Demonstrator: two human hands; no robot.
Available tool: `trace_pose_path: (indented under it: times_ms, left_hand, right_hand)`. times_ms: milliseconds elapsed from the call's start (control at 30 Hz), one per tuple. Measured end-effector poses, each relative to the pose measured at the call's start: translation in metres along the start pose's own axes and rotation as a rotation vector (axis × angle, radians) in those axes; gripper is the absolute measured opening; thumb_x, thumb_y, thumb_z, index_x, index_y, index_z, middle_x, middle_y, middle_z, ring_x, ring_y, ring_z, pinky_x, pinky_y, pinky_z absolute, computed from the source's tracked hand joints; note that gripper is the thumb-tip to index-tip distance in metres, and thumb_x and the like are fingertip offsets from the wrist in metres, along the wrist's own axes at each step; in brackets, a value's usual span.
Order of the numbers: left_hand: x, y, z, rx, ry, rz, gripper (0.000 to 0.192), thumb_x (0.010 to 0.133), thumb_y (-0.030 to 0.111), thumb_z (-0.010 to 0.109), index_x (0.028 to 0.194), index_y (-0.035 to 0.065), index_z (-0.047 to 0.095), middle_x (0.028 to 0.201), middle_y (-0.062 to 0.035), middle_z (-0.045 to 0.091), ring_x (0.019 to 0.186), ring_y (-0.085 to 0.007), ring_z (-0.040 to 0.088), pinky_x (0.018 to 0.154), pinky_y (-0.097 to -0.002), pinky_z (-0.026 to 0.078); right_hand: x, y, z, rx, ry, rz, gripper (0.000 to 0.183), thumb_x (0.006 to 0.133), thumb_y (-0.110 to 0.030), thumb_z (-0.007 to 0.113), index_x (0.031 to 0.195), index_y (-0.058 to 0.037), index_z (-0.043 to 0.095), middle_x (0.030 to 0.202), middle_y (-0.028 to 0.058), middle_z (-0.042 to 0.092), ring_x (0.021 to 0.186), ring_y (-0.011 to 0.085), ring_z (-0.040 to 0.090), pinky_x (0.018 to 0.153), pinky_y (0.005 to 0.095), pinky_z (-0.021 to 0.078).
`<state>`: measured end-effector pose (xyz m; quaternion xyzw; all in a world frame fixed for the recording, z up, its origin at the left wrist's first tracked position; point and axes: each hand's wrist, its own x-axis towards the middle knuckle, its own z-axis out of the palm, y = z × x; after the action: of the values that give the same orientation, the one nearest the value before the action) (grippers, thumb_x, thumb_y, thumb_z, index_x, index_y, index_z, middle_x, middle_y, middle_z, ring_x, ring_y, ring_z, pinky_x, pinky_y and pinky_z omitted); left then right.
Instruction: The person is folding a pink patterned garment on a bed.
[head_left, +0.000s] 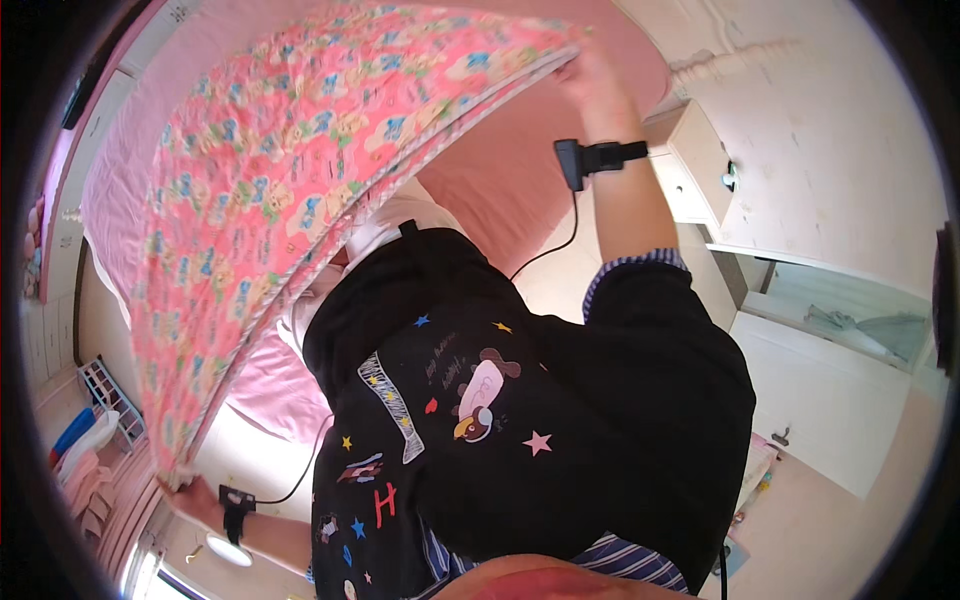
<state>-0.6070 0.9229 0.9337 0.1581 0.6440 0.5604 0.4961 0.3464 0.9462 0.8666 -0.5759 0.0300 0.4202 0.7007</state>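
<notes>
A pink cloth (285, 142) printed with cartoon bears and blue bows is spread in the air between my hands. It may be a bed cover or a small blanket. My left hand (196, 499), low at the left, grips one corner. The opposite corner is in the grasp of my right hand (589, 82) at the upper right. Between them the near edge, trimmed with a pale striped band, runs taut on a slant. Beneath the cloth is a bed with plain pink bedding (487, 172); the cloth hides much of it. Black straps with small cabled devices circle both wrists.
A white bedside cabinet (686, 165) stands right of the bed. Farther right is a white door panel (817, 397). At the left are white cabinets (90, 165), a blue-white rack (112, 401) and folded textiles (82, 480). Cables (555, 247) trail from the wrist devices.
</notes>
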Motion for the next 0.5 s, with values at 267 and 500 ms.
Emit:
trace_pose_path:
  times_ms: [267, 500]
  left_hand:
    - [0.024, -0.126, -0.078, 0.221, 0.011, -0.665, 0.023, 0.096, 0.023, 0.056, 0.107, 0.0045, 0.064, 0.096, -0.0072, 0.071, 0.079, -0.0178, 0.069, 0.066, -0.0313, 0.057]
    - [0.061, -0.189, 0.101, 0.548, 0.310, -0.449, 0.021, 0.098, 0.033, 0.051, 0.092, 0.0150, 0.061, 0.076, 0.0041, 0.058, 0.060, -0.0116, 0.051, 0.052, -0.0263, 0.040]
  right_hand:
    - [0.002, 0.097, -0.060, -0.144, 0.208, 0.384, 0.026, 0.099, -0.019, 0.044, 0.120, -0.0041, 0.050, 0.110, 0.0128, 0.062, 0.100, 0.0275, 0.065, 0.089, 0.0461, 0.0548]
    - [-0.005, 0.106, -0.077, -0.531, 0.061, 0.049, 0.025, 0.095, -0.019, 0.050, 0.116, -0.0059, 0.053, 0.103, 0.0079, 0.063, 0.095, 0.0213, 0.065, 0.082, 0.0401, 0.0529]
